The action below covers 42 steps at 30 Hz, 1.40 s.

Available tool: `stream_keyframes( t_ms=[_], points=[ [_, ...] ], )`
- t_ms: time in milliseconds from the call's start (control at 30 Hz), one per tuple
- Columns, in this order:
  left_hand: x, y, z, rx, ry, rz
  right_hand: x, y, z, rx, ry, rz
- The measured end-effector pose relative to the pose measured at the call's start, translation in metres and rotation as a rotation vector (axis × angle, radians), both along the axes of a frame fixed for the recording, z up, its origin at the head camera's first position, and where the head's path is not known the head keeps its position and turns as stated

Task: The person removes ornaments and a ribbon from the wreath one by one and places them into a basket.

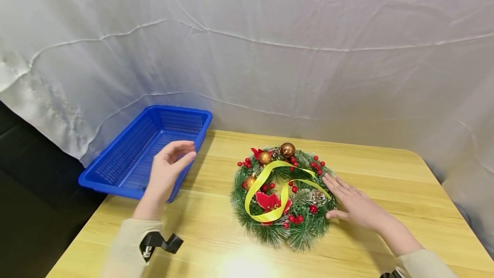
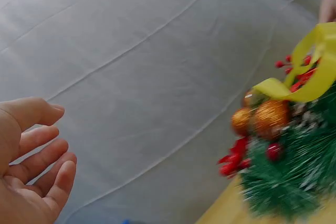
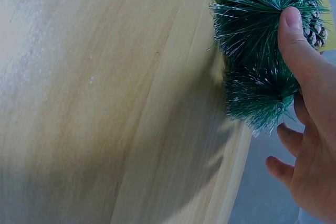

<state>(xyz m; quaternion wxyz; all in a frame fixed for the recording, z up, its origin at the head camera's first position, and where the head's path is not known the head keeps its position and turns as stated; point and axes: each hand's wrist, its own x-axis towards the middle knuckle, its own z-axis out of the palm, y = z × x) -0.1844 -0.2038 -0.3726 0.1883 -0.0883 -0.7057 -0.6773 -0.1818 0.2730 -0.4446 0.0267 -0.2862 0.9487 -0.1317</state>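
With the wreath (image 1: 306, 226) near the table's (image 1: 208, 222) far edge, the left hand (image 1: 170, 166) loosely curled and empty, and the right hand's (image 1: 359, 205) extended fingers against the greenery, gentle pressure should steady things without shifting the ribbon (image 1: 250, 200).

And round the clock I go, twelve through three, six and nine, in all three of my views: not one word, label, brand, number or sign that I can read.
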Motion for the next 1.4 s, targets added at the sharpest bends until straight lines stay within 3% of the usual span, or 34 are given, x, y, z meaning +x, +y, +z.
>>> stream_keyframes(
  t_ms=[100,400,633,767,1167,1400],
  points=[
    [-0.002,0.016,-0.007,-0.028,0.002,-0.065,0.000,0.000,-0.001,0.001,-0.002,-0.004],
    [-0.009,0.054,-0.037,-0.060,-0.084,-0.223,0.003,-0.001,-0.003,-0.006,-0.013,-0.009],
    [-0.012,0.074,-0.064,-0.155,-0.184,-0.316,0.005,-0.002,-0.002,0.001,-0.005,-0.007],
    [-0.013,0.080,-0.072,-0.191,-0.189,-0.354,0.004,-0.003,-0.001,-0.001,0.001,-0.001],
    [-0.013,0.084,-0.074,-0.260,-0.217,-0.401,0.003,-0.001,0.000,-0.005,0.013,0.006],
    [-0.002,0.090,-0.050,-0.296,-0.204,-0.394,0.002,-0.001,0.000,-0.002,0.026,0.018]
  ],
)
